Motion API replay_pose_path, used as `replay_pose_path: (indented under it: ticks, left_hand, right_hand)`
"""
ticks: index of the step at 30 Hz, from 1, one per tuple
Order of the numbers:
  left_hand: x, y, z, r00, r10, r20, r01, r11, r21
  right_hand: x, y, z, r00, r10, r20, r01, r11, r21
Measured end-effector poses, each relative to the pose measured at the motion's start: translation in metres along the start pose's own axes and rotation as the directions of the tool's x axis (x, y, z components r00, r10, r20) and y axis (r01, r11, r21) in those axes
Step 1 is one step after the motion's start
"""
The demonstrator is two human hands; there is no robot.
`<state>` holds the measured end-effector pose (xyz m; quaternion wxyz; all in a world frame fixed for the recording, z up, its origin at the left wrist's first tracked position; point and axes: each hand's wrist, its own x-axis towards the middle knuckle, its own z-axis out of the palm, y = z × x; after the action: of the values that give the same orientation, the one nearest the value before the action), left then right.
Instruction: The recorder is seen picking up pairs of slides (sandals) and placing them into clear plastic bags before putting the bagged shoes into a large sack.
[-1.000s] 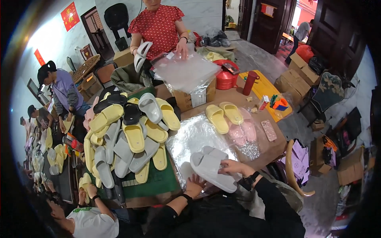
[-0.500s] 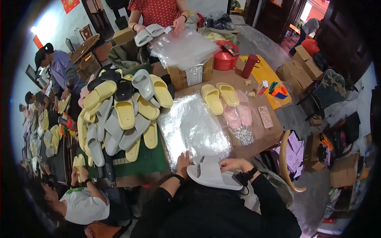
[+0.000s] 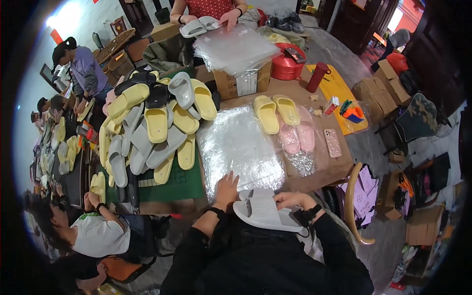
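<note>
A pair of light grey slippers [image 3: 260, 210] is held at the table's near edge, one largely behind the other. My right hand [image 3: 294, 200] grips the pair from the right, its fingers bent at the foot openings. My left hand [image 3: 226, 191] lies on the near left part of a stack of clear plastic bags [image 3: 236, 142], fingers stretched out, just left of the slippers. Beyond the bags stand yellow slippers [image 3: 276, 114]. Pink slippers [image 3: 298, 136] in clear wrapping lie beside them, left of a pink phone [image 3: 332, 143].
A heap of yellow, grey and black slippers [image 3: 157, 125] covers the table's left. Behind stand a cardboard box [image 3: 226, 83], a red string roll [image 3: 286, 66] and a red bottle [image 3: 317, 77]. Across, a person [image 3: 209, 7] handles grey slippers. A curved wooden chair arm [image 3: 351, 206] stands right.
The view has shifted slightly, and the table sits higher in it. My left hand reaches a little farther over the bags. The grey slippers remain in my right hand.
</note>
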<state>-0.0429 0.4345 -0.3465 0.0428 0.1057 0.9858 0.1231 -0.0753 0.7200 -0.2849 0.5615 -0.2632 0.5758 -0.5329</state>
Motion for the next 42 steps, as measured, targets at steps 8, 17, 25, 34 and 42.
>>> replay_pose_path:
  ticks: [8, 17, 25, 34, 42]
  left_hand:
    - [0.007, 0.007, -0.005, 0.969, -0.075, -0.234, 0.01, 0.963, -0.268]
    - [0.003, 0.004, -0.013, 0.976, -0.15, -0.16, -0.004, 0.719, -0.695]
    - [0.003, 0.03, -0.041, 0.986, -0.16, -0.048, 0.104, 0.813, -0.573]
    - [0.003, 0.053, -0.039, 0.988, 0.065, -0.144, -0.077, 0.994, -0.08]
    - [-0.01, 0.065, -0.057, 0.979, 0.143, -0.142, -0.163, 0.977, -0.136]
  right_hand:
    - [0.001, -0.013, 0.005, 0.984, 0.024, -0.179, -0.053, 0.985, -0.162]
    - [0.017, 0.0, 0.006, 0.806, -0.291, -0.516, -0.093, 0.799, -0.595]
    - [0.013, 0.001, 0.006, 0.536, -0.46, -0.708, -0.211, 0.74, -0.639]
    - [0.03, -0.008, 0.033, 0.618, -0.618, -0.486, -0.34, 0.347, -0.874]
    - [0.072, -0.003, 0.019, 0.57, -0.671, -0.475, -0.386, 0.292, -0.875]
